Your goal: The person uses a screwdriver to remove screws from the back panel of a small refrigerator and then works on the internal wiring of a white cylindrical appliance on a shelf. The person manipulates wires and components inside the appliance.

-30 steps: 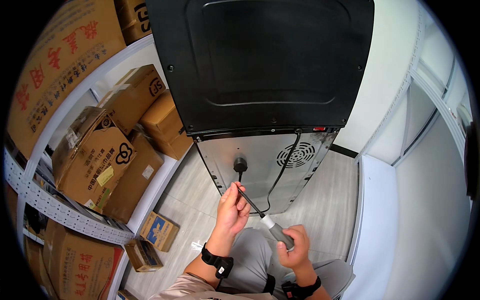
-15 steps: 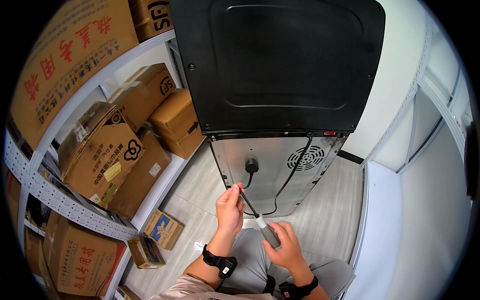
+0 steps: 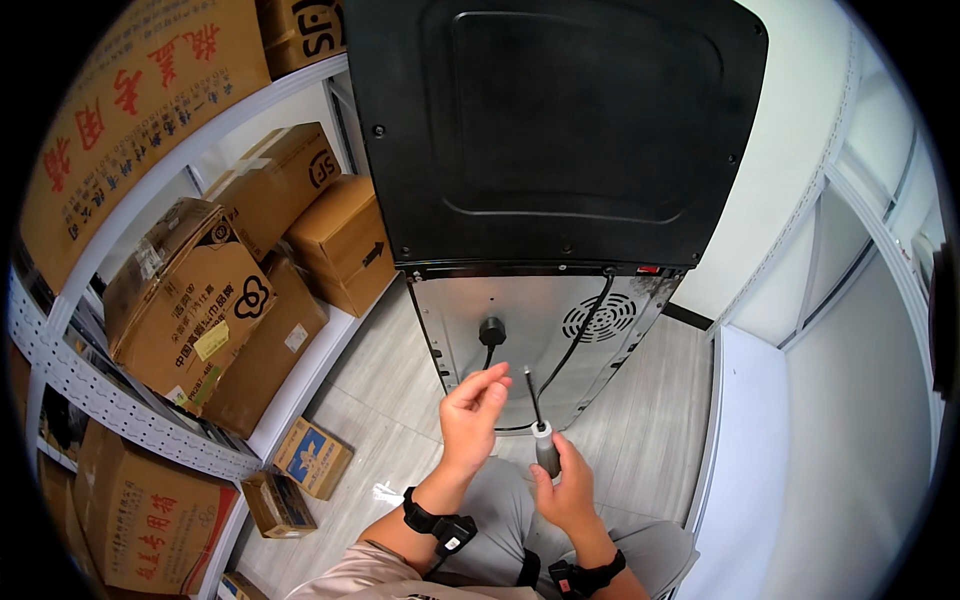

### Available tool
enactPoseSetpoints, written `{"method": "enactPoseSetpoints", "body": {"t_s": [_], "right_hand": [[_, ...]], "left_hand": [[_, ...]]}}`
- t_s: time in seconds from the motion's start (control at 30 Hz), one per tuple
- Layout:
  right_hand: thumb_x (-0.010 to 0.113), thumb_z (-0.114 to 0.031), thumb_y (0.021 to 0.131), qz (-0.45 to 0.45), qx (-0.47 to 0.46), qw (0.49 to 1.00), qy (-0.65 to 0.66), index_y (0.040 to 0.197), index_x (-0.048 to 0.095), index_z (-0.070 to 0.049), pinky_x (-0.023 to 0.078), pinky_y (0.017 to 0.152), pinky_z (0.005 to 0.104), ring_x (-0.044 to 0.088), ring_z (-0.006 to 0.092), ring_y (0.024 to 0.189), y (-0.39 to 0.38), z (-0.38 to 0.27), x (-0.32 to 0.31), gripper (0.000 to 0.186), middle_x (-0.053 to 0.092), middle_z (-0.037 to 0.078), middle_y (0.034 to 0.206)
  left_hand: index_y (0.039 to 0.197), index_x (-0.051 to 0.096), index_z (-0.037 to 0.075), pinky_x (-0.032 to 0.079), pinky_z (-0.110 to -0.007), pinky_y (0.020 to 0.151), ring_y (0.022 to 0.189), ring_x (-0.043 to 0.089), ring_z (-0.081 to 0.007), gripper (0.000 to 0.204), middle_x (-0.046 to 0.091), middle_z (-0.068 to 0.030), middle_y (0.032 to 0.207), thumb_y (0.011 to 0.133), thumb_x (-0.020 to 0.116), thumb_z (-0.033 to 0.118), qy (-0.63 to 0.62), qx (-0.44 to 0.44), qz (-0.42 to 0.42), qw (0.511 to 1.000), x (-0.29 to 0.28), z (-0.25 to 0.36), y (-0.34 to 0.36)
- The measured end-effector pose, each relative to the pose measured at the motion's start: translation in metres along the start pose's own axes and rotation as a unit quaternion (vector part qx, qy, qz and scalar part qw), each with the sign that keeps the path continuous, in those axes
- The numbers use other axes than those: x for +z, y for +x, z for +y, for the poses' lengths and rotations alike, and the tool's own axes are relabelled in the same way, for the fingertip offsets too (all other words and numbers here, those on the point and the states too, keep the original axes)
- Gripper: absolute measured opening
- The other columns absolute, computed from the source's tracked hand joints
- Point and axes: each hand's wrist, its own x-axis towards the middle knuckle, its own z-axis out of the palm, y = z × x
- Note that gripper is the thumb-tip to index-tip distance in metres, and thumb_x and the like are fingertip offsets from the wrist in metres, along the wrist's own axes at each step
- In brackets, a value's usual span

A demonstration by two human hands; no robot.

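Observation:
My right hand [image 3: 568, 490] is wrapped round the grey handle of a screwdriver [image 3: 546, 452]. Its dark shaft points up and away from me, with a small bright tip at the end. Just left of that tip, my left hand [image 3: 472, 418] is raised with its fingers loosely bent and the thumb a little apart, and I see nothing in it. Beyond both hands stands a tall appliance, with a black upper panel [image 3: 560, 120] and a bare metal lower panel [image 3: 465, 300]. Neither hand touches it.
A black plug-like fitting [image 3: 491, 332] with a cable sits on the metal panel, left of a round vent [image 3: 600, 317]. Another black cable [image 3: 577, 350] hangs down beside the vent. Shelves [image 3: 130, 400] with cardboard boxes [image 3: 190, 310] line the left; small boxes [image 3: 313, 458] lie by the floor.
My left fingers have come away from the screwdriver's tip. The screwdriver has swung more upright, its tip moving right. The view has shifted slightly.

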Motion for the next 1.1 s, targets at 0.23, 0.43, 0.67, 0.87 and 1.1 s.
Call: {"method": "enactPoseSetpoints", "body": {"t_s": [0.23,0.43,0.67,0.87,1.1], "right_hand": [[0.072,-0.010,0.087,0.038,0.038,0.999,0.005,0.136,0.048,0.005,0.053,0.082,0.0365,0.067,0.0280,0.095,-0.005,0.017,-0.008,0.056,0.066,0.020,0.114],[0.072,-0.008,0.087,0.040,0.049,0.998,0.002,0.136,0.049,0.005,0.053,0.082,0.0352,0.067,0.0262,0.095,-0.010,0.029,-0.016,0.056,0.065,0.020,0.116],[0.072,-0.008,0.087,0.043,0.058,0.997,0.006,0.134,0.050,0.005,0.053,0.083,0.0358,0.066,0.0270,0.097,-0.012,0.033,-0.023,0.054,0.064,0.020,0.117],[0.072,-0.009,0.087,0.042,0.033,0.999,-0.005,0.134,0.051,0.004,0.052,0.087,0.0397,0.066,0.0339,0.102,-0.004,0.031,-0.026,0.054,0.064,0.023,0.120],[0.072,-0.010,0.087,0.043,0.026,0.999,-0.012,0.133,0.052,0.004,0.053,0.087,0.0414,0.066,0.0367,0.103,-0.006,0.030,-0.016,0.053,0.064,0.023,0.119]], "left_hand": [[0.100,0.067,0.008,0.026,-0.023,0.045,0.051,0.032,-0.0041,0.033,0.043,0.0075,0.066,0.105,0.052,0.037,0.030,0.015,0.266,0.963,-0.078,-0.070,0.059],[0.097,0.062,0.008,0.031,-0.030,0.061,0.066,0.042,-0.0127,0.047,0.051,0.0002,0.078,0.101,0.047,0.052,0.166,-0.168,0.172,0.956,-0.121,-0.133,0.087],[0.113,0.068,-0.006,0.046,-0.035,0.083,0.092,0.059,-0.0200,0.063,0.068,-0.0106,0.100,0.104,0.041,0.050,0.143,-0.172,0.131,0.966,-0.132,-0.151,0.091],[0.102,0.068,-0.006,0.046,-0.036,0.077,0.082,0.058,-0.0203,0.062,0.067,-0.0103,0.089,0.104,0.039,0.048,0.193,-0.195,0.113,0.955,-0.149,-0.160,0.093],[0.106,0.067,-0.009,0.047,-0.038,0.086,0.094,0.062,-0.0235,0.062,0.071,-0.0148,0.098,0.105,0.038,0.047,0.234,-0.134,0.120,0.956,-0.147,-0.172,0.071]]}}
